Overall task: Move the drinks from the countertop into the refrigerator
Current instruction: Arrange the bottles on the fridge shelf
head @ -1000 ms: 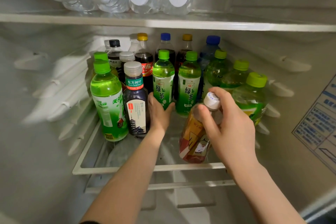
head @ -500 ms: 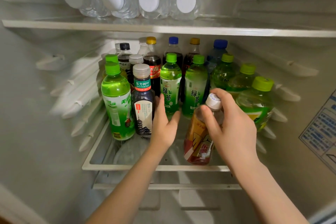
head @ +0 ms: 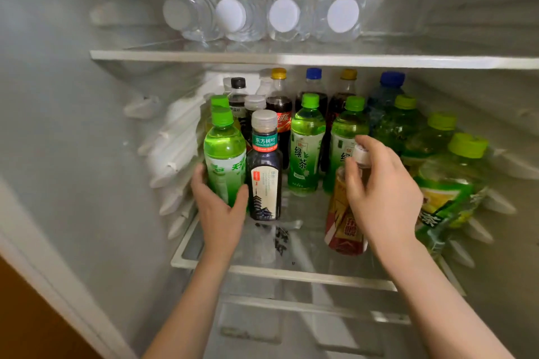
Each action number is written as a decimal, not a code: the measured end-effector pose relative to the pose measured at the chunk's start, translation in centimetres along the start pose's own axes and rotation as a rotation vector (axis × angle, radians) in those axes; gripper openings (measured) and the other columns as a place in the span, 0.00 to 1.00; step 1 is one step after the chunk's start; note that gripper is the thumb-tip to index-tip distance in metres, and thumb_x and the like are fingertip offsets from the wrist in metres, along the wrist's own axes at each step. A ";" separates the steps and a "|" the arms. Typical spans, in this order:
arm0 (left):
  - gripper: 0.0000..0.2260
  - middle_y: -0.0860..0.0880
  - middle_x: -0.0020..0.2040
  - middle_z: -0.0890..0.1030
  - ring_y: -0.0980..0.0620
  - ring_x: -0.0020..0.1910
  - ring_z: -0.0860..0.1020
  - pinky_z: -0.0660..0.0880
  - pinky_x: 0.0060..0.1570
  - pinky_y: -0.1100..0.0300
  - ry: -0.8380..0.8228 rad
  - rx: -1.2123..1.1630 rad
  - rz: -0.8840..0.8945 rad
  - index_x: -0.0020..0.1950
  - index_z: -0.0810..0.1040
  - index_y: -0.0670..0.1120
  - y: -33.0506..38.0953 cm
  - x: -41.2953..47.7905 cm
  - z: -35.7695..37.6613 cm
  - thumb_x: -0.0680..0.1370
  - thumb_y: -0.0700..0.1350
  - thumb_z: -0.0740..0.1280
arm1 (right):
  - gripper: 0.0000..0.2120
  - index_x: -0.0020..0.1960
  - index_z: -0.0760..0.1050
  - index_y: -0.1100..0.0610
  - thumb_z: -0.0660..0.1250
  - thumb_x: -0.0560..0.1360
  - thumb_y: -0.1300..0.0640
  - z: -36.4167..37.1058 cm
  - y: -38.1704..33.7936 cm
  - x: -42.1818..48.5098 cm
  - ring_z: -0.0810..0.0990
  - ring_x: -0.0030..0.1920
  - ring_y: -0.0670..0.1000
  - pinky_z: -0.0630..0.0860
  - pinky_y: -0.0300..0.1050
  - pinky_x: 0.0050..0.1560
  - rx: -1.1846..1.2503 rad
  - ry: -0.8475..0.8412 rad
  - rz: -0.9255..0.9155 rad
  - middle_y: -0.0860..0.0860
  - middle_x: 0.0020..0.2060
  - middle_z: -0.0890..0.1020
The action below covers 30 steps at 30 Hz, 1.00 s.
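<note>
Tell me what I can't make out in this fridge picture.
All head view:
- Red-and-yellow bottle: its neck, hidden by the right hand.
- Back-row cola bottles: labels mostly hidden by green tea bottles in front.
- Water bottles: labels unseen, only caps face the camera.
- Countertop: outside the frame.

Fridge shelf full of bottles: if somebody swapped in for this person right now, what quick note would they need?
Left hand: grips the green-capped green tea bottle at the front left of the glass middle shelf.
Right hand: holds the white-capped amber bottle with the red label by its neck, tilted, at the shelf's front right.
Done: many bottles stand on this shelf; four clear water bottles lie on the white upper shelf.
To do: stand the amber bottle upright and release it. The countertop is out of view, so remaining drinks cannot be told.
</note>
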State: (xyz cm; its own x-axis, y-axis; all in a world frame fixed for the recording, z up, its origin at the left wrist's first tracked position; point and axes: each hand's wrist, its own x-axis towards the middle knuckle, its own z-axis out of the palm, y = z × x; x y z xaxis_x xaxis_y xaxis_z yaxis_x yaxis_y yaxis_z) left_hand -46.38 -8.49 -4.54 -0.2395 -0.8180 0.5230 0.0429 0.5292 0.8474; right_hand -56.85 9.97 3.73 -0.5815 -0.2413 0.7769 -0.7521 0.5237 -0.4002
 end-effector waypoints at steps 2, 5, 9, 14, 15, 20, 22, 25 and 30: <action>0.38 0.52 0.68 0.66 0.57 0.65 0.68 0.64 0.60 0.75 -0.057 -0.049 -0.053 0.74 0.54 0.46 -0.8 0.1 0.1 0.71 0.40 0.73 | 0.16 0.62 0.74 0.55 0.65 0.75 0.55 0.0 -0.2 0.3 0.80 0.48 0.55 0.76 0.46 0.39 -0.011 -0.011 0.015 0.53 0.54 0.80; 0.34 0.52 0.65 0.69 0.63 0.59 0.69 0.63 0.51 0.83 -0.065 -0.063 -0.055 0.73 0.56 0.46 -1.4 0.1 0.4 0.73 0.40 0.72 | 0.18 0.63 0.74 0.58 0.65 0.74 0.55 -0.2 -1.6 0.9 0.75 0.61 0.55 0.71 0.46 0.59 0.006 0.030 -0.078 0.54 0.59 0.78; 0.32 0.52 0.64 0.70 0.64 0.59 0.70 0.64 0.52 0.82 -0.050 -0.079 -0.028 0.72 0.58 0.49 -1.5 0.0 0.5 0.74 0.40 0.71 | 0.19 0.64 0.72 0.57 0.64 0.75 0.54 1.3 -5.0 2.0 0.74 0.62 0.51 0.64 0.38 0.61 0.175 -0.074 -0.187 0.52 0.59 0.77; 0.29 0.52 0.61 0.73 0.57 0.58 0.74 0.71 0.55 0.68 0.085 -0.111 -0.040 0.67 0.59 0.57 -1.5 -0.1 0.1 0.73 0.42 0.72 | 0.29 0.72 0.61 0.56 0.65 0.75 0.49 5.5 -7.7 2.7 0.69 0.66 0.51 0.68 0.44 0.61 0.298 -0.326 -0.120 0.52 0.66 0.71; 0.29 0.53 0.61 0.74 0.57 0.58 0.75 0.72 0.55 0.67 0.105 -0.117 -0.048 0.65 0.58 0.58 -1.5 0.0 0.1 0.73 0.42 0.72 | 0.32 0.74 0.58 0.55 0.66 0.75 0.48 6.2 -7.9 2.9 0.69 0.67 0.51 0.69 0.46 0.61 0.355 -0.388 -0.071 0.51 0.68 0.69; 0.30 0.54 0.62 0.73 0.57 0.60 0.73 0.69 0.59 0.68 0.067 -0.078 -0.002 0.68 0.62 0.54 -1.5 0.0 -0.1 0.71 0.43 0.72 | 0.26 0.68 0.63 0.57 0.68 0.74 0.50 8.1 -7.6 2.8 0.78 0.57 0.55 0.75 0.47 0.50 0.452 -0.513 0.092 0.54 0.57 0.78; 0.30 0.54 0.63 0.73 0.57 0.61 0.73 0.69 0.60 0.67 0.060 -0.075 0.002 0.69 0.62 0.54 -1.5 0.1 -0.2 0.71 0.43 0.72 | 0.24 0.65 0.65 0.59 0.68 0.75 0.50 7.9 -7.5 2.9 0.79 0.54 0.58 0.74 0.48 0.47 0.363 -0.490 0.078 0.56 0.54 0.80; 0.31 0.48 0.65 0.73 0.50 0.63 0.73 0.72 0.63 0.49 0.063 -0.101 -0.069 0.70 0.60 0.51 -1.7 0.2 -0.2 0.72 0.43 0.72 | 0.24 0.61 0.64 0.60 0.69 0.73 0.49 6.6 -7.1 3.3 0.79 0.52 0.61 0.74 0.50 0.45 0.241 -0.473 0.054 0.58 0.52 0.80; 0.31 0.49 0.64 0.73 0.52 0.62 0.73 0.72 0.62 0.53 0.054 -0.106 -0.063 0.71 0.60 0.49 -1.5 -0.1 -0.1 0.72 0.42 0.72 | 0.33 0.62 0.63 0.59 0.76 0.67 0.50 3.5 -5.9 5.9 0.79 0.51 0.60 0.73 0.48 0.42 0.003 -0.554 0.049 0.57 0.52 0.79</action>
State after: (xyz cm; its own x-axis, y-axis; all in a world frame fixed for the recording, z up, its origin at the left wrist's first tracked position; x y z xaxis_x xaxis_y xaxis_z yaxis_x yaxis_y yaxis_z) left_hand -46.27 -9.22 -5.90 -0.1926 -0.8612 0.4704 0.1320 0.4522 0.8821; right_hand -56.88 2.60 9.01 -0.6918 -0.6103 0.3860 -0.7201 0.5433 -0.4315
